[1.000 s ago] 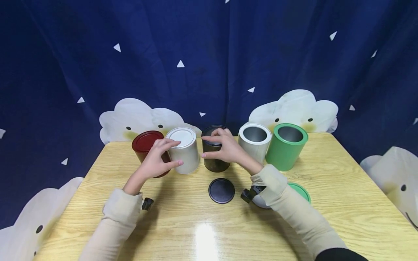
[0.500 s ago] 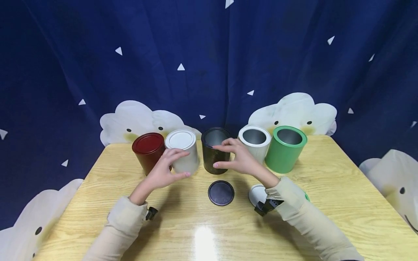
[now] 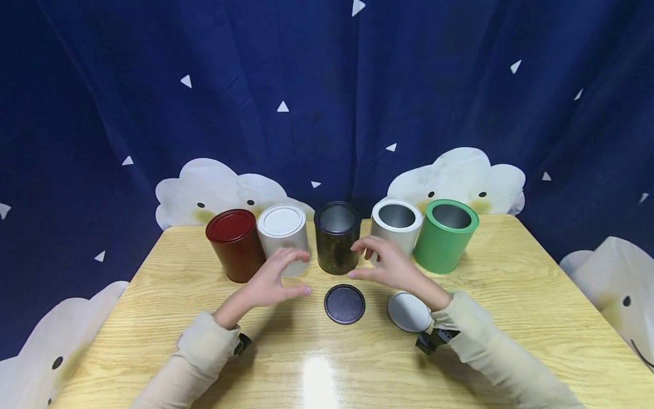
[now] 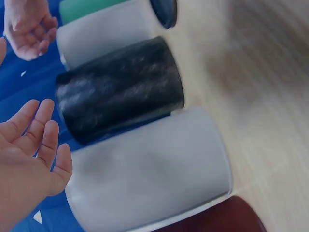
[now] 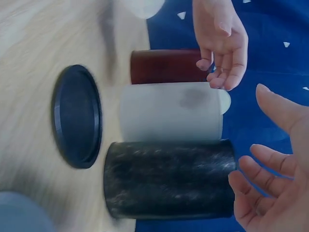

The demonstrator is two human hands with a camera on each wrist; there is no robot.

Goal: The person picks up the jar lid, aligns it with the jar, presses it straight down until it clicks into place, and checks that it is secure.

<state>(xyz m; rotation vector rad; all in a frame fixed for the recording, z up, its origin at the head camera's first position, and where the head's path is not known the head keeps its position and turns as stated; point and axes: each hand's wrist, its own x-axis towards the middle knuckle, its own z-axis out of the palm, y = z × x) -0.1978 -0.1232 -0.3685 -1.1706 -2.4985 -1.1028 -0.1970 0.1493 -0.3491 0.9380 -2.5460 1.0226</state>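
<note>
My left hand (image 3: 271, 281) hovers in front of the lidded white can (image 3: 286, 250), fingers loosely bent and holding nothing. To its left stands a red can (image 3: 237, 253) with its red lid on. Between the two hands is a black can (image 3: 338, 253), upright with its top uncovered. A black lid (image 3: 344, 304) lies flat on the table in front of it. My right hand (image 3: 388, 264), also holding nothing, is just right of the black can, partly covering the uncovered white can (image 3: 409, 241). In the right wrist view, both hands (image 5: 275, 179) look relaxed.
An uncovered green can (image 3: 441, 247) ends the row on the right. A white lid (image 3: 409, 312) lies beside my right wrist, and a green lid is almost wholly hidden behind that forearm. The wooden table (image 3: 286, 363) meets a blue curtain (image 3: 327, 102) behind the cans.
Both hands have drawn back toward me and moved to the right. The right hand has come away from in front of the black can, showing its open top. Cans and lids stay put.
</note>
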